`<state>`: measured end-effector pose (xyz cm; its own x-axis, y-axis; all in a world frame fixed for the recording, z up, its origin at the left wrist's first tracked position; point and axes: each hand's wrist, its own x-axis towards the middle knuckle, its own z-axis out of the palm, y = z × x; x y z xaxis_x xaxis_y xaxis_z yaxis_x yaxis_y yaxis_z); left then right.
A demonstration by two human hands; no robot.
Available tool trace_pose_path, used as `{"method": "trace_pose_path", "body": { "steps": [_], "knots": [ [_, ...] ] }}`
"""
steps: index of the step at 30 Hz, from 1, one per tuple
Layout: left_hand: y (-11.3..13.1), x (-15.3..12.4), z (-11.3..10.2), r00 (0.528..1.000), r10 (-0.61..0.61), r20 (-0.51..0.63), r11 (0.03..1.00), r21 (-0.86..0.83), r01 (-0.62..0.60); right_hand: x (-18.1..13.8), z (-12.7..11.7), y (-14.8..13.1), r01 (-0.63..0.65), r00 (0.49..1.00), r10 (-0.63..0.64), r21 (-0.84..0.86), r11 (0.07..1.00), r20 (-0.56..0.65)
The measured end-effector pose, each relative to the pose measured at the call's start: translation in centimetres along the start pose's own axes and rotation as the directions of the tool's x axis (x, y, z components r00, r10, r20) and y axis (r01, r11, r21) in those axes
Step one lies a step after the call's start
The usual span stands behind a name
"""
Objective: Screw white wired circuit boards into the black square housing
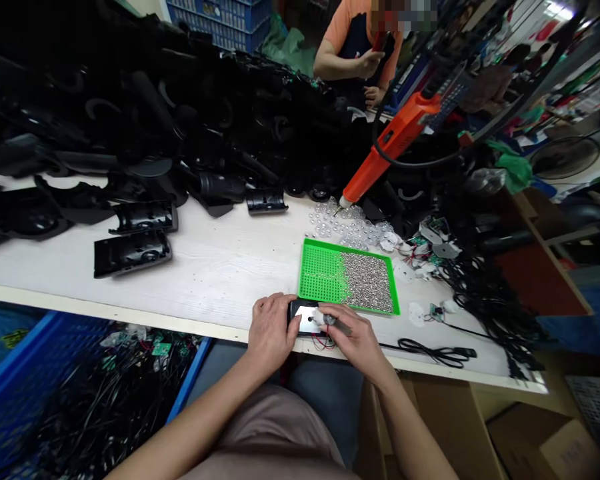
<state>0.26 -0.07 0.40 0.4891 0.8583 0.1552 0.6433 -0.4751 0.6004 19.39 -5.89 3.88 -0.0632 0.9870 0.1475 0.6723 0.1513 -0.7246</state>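
Note:
At the table's front edge lies a black plastic housing (pixel 295 310) with a white plate (pixel 305 319) in it. My left hand (pixel 273 337) grips the left end of the housing, thumb against its near side. My right hand (pixel 353 339) is closed on a small silver motor (pixel 329 320) with a white base, which sits at the right part of the plate. Thin red wires (pixel 323 343) hang below the motor. Just beyond both hands is a green tray (pixel 320 273), its right half covered with small metal screws (pixel 370 280).
An orange electric screwdriver (pixel 390 147) hangs over clear plastic pieces (pixel 350 230). Black shells (pixel 135 253) pile up at left and back. Black cables (pixel 470 287) lie on the right. A blue crate (pixel 40 360) of wired parts stands front left. A co-worker (pixel 350 60) is opposite.

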Motion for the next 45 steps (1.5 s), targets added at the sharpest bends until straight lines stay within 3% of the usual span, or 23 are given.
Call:
{"method": "trace_pose_path", "body": {
  "steps": [3, 6, 9, 12, 18, 21, 23, 25, 27, 30, 33, 37, 41, 45],
  "knots": [
    [0.0, 0.1, 0.1, 1.000, -0.015, -0.015, 1.000, -0.003, 0.015, 1.2, -0.8, -0.8, 0.122, 0.977, -0.095, -0.135, 0.983, 0.190],
    [-0.1, 0.1, 0.2, 1.000, -0.007, -0.011, 1.000, -0.012, 0.007, 2.4, -1.6, -2.0, 0.269, 0.931, -0.163, -0.314, 0.911, 0.326],
    [0.0, 0.1, 0.2, 1.000, 0.013, -0.018, 1.000, 0.000, -0.013, 3.6, -1.7, -2.2, 0.391, 0.875, -0.221, -0.357, 0.848, 0.431],
    [0.1, 0.0, 0.3, 0.999, 0.017, -0.031, 1.000, 0.027, -0.016, 4.1, -1.1, -1.6, 0.420, 0.859, -0.223, -0.387, 0.821, 0.460],
    [0.1, -0.1, 0.3, 1.000, 0.013, -0.022, 1.000, 0.014, -0.012, 2.5, -0.5, -1.8, 0.387, 0.899, -0.198, -0.501, 0.774, 0.390],
    [-0.2, -0.3, -0.1, 1.000, 0.003, -0.031, 0.999, -0.047, -0.005, 1.5, -2.7, -2.5, 0.277, 0.946, -0.185, -0.370, 0.887, 0.267],
    [-0.4, -0.3, -0.6, 0.997, 0.010, -0.077, 0.995, -0.097, -0.018, 1.7, -4.6, -2.9, 0.104, 0.994, -0.106, -0.229, 0.968, 0.004],
    [-0.3, -0.1, -1.3, 0.990, 0.062, -0.127, 0.989, -0.127, -0.078, 3.0, -6.0, -3.4, -0.023, 0.952, 0.000, -0.071, 0.997, -0.305],
    [0.2, 0.3, -1.9, 0.981, 0.140, -0.132, 0.979, -0.132, -0.157, 5.3, -6.2, -4.3, 0.000, 0.880, 0.028, 0.059, 0.998, -0.474],
    [1.0, 1.3, -2.0, 0.980, 0.187, -0.062, 0.975, -0.113, -0.193, 9.6, -4.6, -5.9, 0.130, 0.877, -0.014, 0.210, 0.969, -0.480],
    [1.5, 1.8, -1.5, 0.988, 0.157, 0.007, 0.985, -0.072, -0.156, 12.9, -2.8, -6.9, 0.121, 0.895, 0.029, 0.305, 0.945, -0.445],
    [1.7, 1.9, -0.9, 0.991, 0.131, 0.028, 0.991, -0.023, -0.130, 13.9, -3.1, -6.8, 0.182, 0.886, 0.020, 0.388, 0.903, -0.464],
    [1.7, 1.8, -1.0, 0.988, 0.152, 0.015, 0.988, -0.026, -0.151, 11.8, -5.3, -5.6, 0.285, 0.777, 0.059, 0.434, 0.855, -0.627],
    [1.4, 1.9, -0.9, 0.986, 0.169, 0.008, 0.985, -0.037, -0.169, 8.0, -6.8, -4.5, 0.192, 0.655, 0.157, 0.364, 0.911, -0.739]
  ]
}}
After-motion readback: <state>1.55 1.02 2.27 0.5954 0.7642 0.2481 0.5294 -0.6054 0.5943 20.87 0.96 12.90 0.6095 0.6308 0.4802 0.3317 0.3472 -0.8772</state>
